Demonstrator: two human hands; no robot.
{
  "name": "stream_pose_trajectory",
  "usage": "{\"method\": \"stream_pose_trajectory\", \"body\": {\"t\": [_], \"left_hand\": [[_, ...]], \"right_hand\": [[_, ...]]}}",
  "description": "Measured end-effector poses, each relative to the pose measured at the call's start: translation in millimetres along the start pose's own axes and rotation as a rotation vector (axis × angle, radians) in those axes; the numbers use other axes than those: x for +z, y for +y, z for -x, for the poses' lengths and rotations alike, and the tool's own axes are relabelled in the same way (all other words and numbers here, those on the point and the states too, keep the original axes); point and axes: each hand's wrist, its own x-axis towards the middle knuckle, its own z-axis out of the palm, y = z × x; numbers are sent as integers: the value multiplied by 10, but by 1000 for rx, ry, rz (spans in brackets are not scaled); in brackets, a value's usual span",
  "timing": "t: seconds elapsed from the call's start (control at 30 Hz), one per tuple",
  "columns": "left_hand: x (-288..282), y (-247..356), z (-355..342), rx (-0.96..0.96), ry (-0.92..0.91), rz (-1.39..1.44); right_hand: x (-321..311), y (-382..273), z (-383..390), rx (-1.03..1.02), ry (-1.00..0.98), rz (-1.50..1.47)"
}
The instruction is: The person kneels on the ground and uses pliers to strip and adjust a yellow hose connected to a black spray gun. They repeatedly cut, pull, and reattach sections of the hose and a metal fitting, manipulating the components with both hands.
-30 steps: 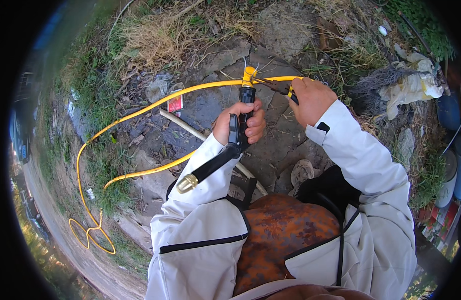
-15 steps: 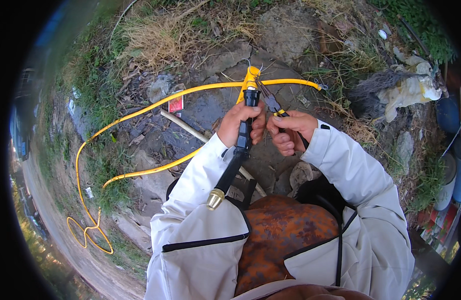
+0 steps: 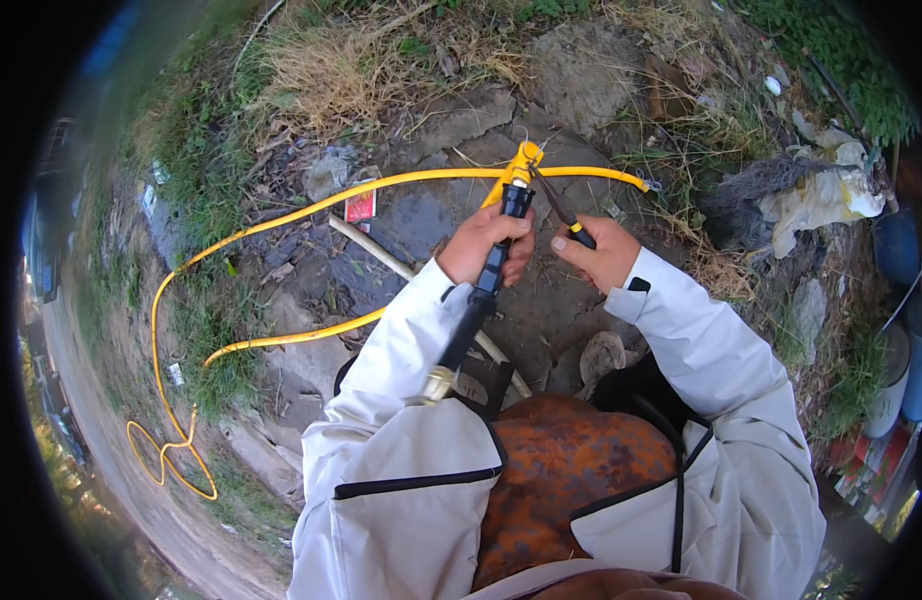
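Note:
My left hand is closed round a black hose spray gun. The gun is tilted, its brass nozzle toward my lap, slightly blurred. At its far end a yellow hose end sits on the connector, with thin wire ends sticking up from it. My right hand grips pliers with black and yellow handles. Their jaws are right beside the hose end, near the wire; whether they are clamped on it is too small to tell.
The yellow hose winds left over rocky ground and grass. A pale stick crosses under my left forearm, near a red packet. Ragged pale cloth and dark netting lie at the right, with blue containers beyond.
The pliers have turned in my right hand, now showing more edge-on, and my fingers have shifted on the handles. The gun's hose end has moved slightly right in the view.

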Motion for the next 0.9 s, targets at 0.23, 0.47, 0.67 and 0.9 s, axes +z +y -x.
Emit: {"method": "stream_pose_trajectory", "body": {"t": [0.23,0.47,0.67,0.9], "left_hand": [[-105,-196,-162,594,546,-1112],[-157,-139,-132,453,573,-1228],[-167,-164,-132,26,126,-183],[3,-328,-231,97,143,-40]], "right_hand": [[77,-157,25,262,-209,-593],[-250,-162,-89,424,-225,-386],[-575,-36,-210,-163,91,933],[-632,-14,-134,-359,369,1193]]}}
